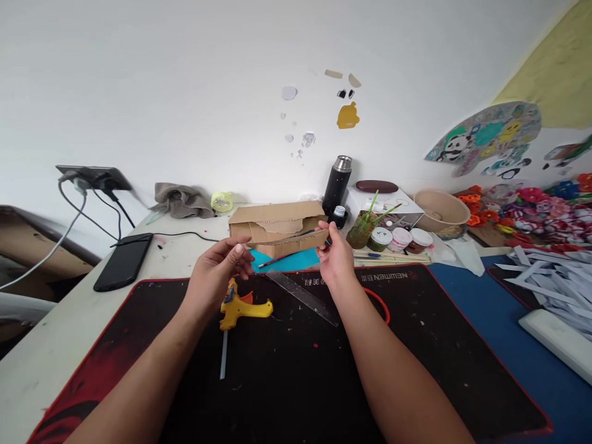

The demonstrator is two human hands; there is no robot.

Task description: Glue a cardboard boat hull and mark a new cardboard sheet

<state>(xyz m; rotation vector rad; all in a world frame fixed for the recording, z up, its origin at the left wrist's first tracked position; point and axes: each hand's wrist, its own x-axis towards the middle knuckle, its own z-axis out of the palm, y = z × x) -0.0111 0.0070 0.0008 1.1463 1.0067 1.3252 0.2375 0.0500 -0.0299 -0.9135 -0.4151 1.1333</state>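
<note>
I hold up a torn brown cardboard piece [277, 227] above the far edge of the black desk mat [296, 370]. My left hand [216, 271] has its fingers curled at the piece's lower left corner. My right hand [333, 254] pinches its right end. A thin red brush [276, 259] lies on a teal sheet [291, 261] just beneath the cardboard. A yellow glue gun [243, 306] with a clear glue stick [224, 356] lies on the mat under my left hand. A clear ruler [303, 296] lies beside my right wrist.
At the far left lie a black phone [124, 261], cables, a wall socket [94, 177] and a grey cloth [182, 200]. A black flask [337, 184], paint jars [400, 238], a brush cup [362, 229] and a beige bowl [441, 212] stand behind. White paper strips [550, 277] pile up at right.
</note>
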